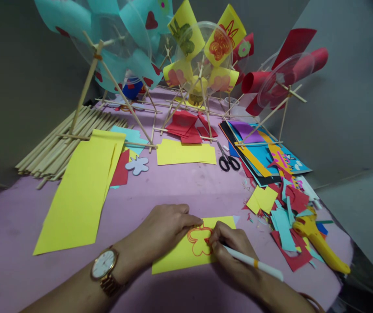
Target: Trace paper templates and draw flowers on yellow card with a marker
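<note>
A sheet of yellow paper [176,261] lies on the table in front of me, bearing a red-orange butterfly outline [202,241] with a second line inside part of its edge. My left hand [166,226], a watch [104,264] on its wrist, rests on the sheet's upper left, thumb stretched toward the drawing. In my right hand [230,245] is a white marker [254,263] with an orange band; its tip meets the right side of the outline and is mostly hidden by my fingers. A grey butterfly cutout [137,165] lies farther up the table.
Long yellow strips [75,195] and wooden sticks [65,139] lie left. Scissors [228,158] are beyond the sheet. Paper scraps [284,221] and a yellow glue gun [319,243] are right. Stick-framed pinwheels in blue [104,65], yellow [202,56] and red [284,78] stand behind.
</note>
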A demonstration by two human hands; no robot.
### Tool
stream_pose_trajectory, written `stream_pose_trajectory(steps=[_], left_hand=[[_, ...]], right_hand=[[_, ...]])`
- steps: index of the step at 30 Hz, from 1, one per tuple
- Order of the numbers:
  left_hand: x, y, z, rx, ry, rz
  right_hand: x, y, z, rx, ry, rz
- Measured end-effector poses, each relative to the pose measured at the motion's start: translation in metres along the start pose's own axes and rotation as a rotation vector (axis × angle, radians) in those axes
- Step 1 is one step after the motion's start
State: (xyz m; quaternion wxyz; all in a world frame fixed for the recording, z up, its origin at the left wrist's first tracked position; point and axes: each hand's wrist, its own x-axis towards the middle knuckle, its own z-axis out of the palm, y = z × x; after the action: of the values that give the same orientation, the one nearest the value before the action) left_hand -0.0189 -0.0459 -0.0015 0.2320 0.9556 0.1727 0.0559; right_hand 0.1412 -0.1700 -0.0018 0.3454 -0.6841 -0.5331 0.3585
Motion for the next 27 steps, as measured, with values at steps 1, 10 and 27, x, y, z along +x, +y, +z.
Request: stream_pose_trajectory(steps=[1, 10, 27], left_hand=[[-0.0001, -0.0002, 0.0001, 0.002, -0.002, 0.0], [-0.0018, -0.0001, 0.0004, 0.015, 0.009, 0.004], [-0.0006, 0.0006, -0.0008, 0.013, 0.009, 0.004]], right_hand=[[-0.0002, -0.0001, 0.0, -0.006, 0.006, -0.003], [0.0003, -0.0032, -0.0019, 0.03, 0.014, -0.006], [-0.0015, 0.0021, -0.0007, 0.053, 0.072, -0.049]])
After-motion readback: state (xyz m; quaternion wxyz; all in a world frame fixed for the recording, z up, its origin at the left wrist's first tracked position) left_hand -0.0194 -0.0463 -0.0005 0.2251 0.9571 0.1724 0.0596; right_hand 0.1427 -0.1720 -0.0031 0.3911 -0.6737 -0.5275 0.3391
